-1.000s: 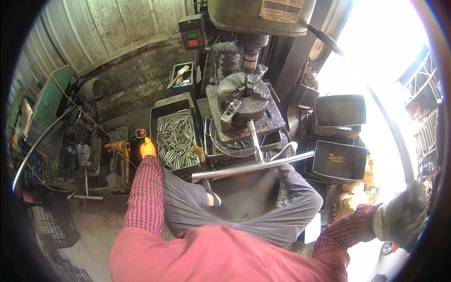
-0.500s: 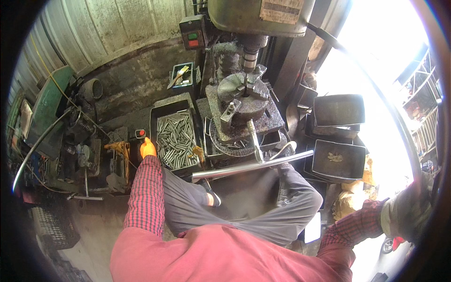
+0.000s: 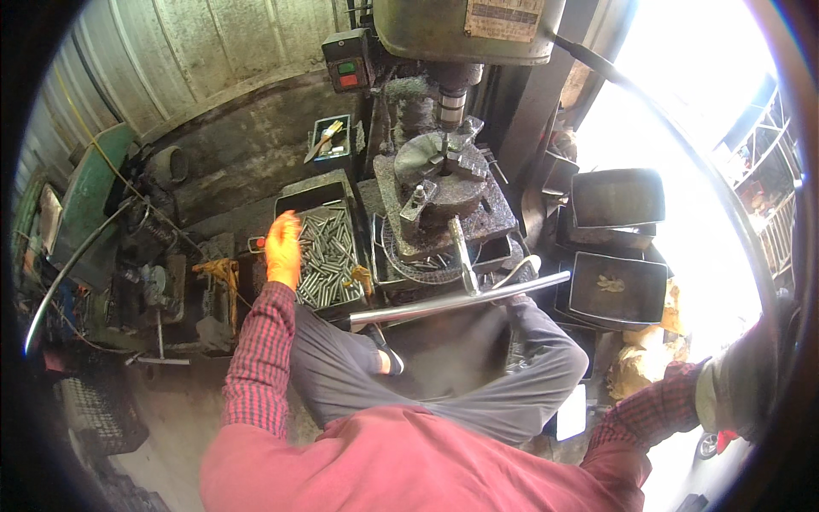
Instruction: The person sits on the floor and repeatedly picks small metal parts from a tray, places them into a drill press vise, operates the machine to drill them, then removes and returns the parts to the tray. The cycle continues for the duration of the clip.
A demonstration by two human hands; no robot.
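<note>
My left hand (image 3: 283, 250), in an orange glove, is over the left edge of a dark metal bin (image 3: 351, 183) full of short metal pins (image 3: 320, 247). Its fingers are smeared, so whether they hold a pin does not show. At the far right, my right hand (image 3: 740, 388), in a greyish glove, is closed at the lower end of a long curved lever (image 3: 682, 158), partly lost in the dark rim. That lever runs up to the drill press head (image 3: 465, 30). Under the spindle (image 3: 451, 107) sits a round chuck (image 3: 426, 162) on a table coated in metal chips.
A push-button box (image 3: 258, 244) with a red button stands beside the bin. A bright metal bar (image 3: 461, 304) crosses above my knees. Stacked dark trays (image 3: 616, 200) stand at right, and a brush (image 3: 324, 141) lies in a small box behind. Another machine (image 3: 153, 286) stands at left.
My left hand has moved up and slightly right, from beside the push-button box to over the pin bin's edge. My right hand and the lever stay nearly in place.
</note>
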